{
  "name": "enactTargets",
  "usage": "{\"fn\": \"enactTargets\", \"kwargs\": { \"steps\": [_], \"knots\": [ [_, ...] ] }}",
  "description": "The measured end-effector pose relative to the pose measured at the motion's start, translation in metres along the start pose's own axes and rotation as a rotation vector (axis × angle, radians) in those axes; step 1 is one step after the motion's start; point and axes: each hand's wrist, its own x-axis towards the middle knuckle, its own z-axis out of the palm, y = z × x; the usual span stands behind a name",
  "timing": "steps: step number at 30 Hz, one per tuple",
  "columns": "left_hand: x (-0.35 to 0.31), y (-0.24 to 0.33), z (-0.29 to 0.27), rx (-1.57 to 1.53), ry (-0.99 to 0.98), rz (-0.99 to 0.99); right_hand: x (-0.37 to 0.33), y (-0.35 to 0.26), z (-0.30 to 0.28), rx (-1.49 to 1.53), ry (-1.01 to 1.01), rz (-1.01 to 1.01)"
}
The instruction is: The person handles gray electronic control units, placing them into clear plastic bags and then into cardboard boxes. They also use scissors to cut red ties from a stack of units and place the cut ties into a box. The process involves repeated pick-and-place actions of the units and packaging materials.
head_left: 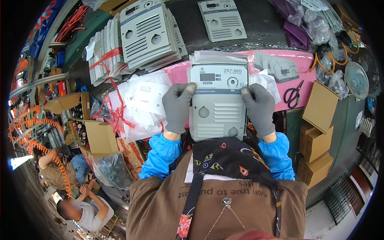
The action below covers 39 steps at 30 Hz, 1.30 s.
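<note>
Gloved hands grip a grey plastic front panel [218, 102] over a pink work mat [304, 86], the left hand [178, 107] clamped on the panel's left edge and the right hand [259, 109] clamped on its right edge, thumbs laid on its face. Panel is held flat, just above the person's patterned apron [230, 158], with thin clear film bags [218, 57] lying just beyond its top edge. Beyond and left of the panel rise stacks of similar panels [150, 34], some tied with red strap; one finished-looking unit [278, 66] lies to its right, and black scissors [293, 95] rest further right beside cardboard boxes [318, 132]. Judging by the tall stacks, most of the batch looks unhandled, with this piece in mid-handling and no bag around it yet
</note>
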Motion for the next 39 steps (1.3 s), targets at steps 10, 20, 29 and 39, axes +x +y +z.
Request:
{"fn": "enactTargets", "kwargs": {
  "steps": [10, 20, 29, 39],
  "knots": [
    [-0.001, 0.002, 0.000, 0.000, -0.002, -0.013, 0.000, -0.002, 0.000, 0.016, 0.003, 0.011],
    [-0.002, 0.006, 0.000, 0.005, 0.000, -0.021, 0.000, -0.004, 0.000, 0.030, 0.014, 0.010],
    [-0.002, 0.005, 0.001, 0.041, 0.001, -0.033, -0.001, -0.002, -0.001, -0.014, 0.001, 0.007],
    [0.036, 0.052, -0.030, 0.949, -0.374, 0.377, 0.033, 0.006, -0.025, -0.491, -0.279, -0.532]
  ]
}}
